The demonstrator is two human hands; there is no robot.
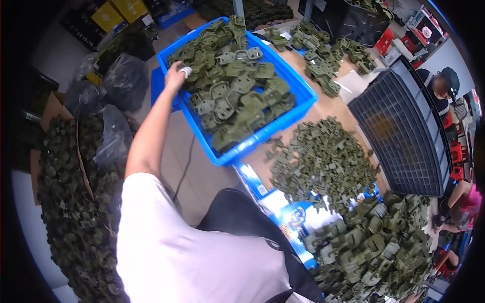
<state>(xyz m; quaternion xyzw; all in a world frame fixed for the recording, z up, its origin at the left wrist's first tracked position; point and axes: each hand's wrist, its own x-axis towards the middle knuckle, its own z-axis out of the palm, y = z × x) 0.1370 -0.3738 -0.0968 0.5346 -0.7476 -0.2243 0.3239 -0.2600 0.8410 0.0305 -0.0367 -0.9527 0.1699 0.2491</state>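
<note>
My left hand (175, 77) reaches out to the left rim of a blue plastic crate (237, 154). Its fingers are bent over the rim, and something white wraps one or more fingertips. Olive-green moulded plastic parts (235, 83) fill the crate, curved pieces with holes and slots. The crate sits at an angle at the table's left edge. My right hand does not show. At the lower right border a sliver of skin appears, and whose it is I cannot tell.
Small green pieces (323, 159) are heaped on the cardboard-covered table, beside a pile of larger ones (374, 242). A black grid panel (399, 131) stands at the right. On the left are grey plastic bags (126, 81) and a box of dark parts (76, 212). Other people sit far right.
</note>
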